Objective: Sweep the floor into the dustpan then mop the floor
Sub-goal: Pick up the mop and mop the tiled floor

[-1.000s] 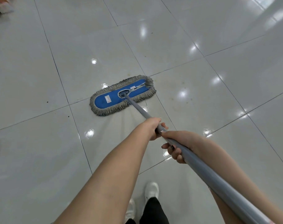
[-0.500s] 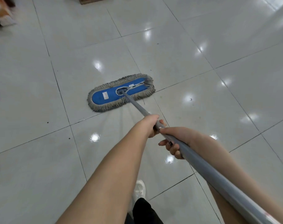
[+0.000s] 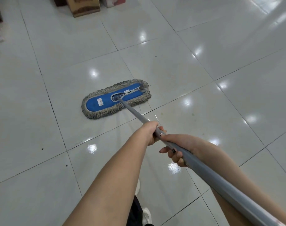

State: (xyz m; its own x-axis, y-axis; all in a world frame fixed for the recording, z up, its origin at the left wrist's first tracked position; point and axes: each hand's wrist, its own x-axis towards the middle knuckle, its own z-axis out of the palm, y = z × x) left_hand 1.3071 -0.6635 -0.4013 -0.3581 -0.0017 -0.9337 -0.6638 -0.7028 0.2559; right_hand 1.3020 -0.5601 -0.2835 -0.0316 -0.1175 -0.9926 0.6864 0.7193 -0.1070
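Head view: left hand (image 3: 151,132) and right hand (image 3: 178,146) both grip the mop handle (image 3: 204,170), mop head (image 3: 116,99) flat on floor (image 3: 41,95).

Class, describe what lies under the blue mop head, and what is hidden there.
The mop head lies flat on the tiled floor, over a grout line. Tile beneath its pad and fringe, and any dirt there, is covered.
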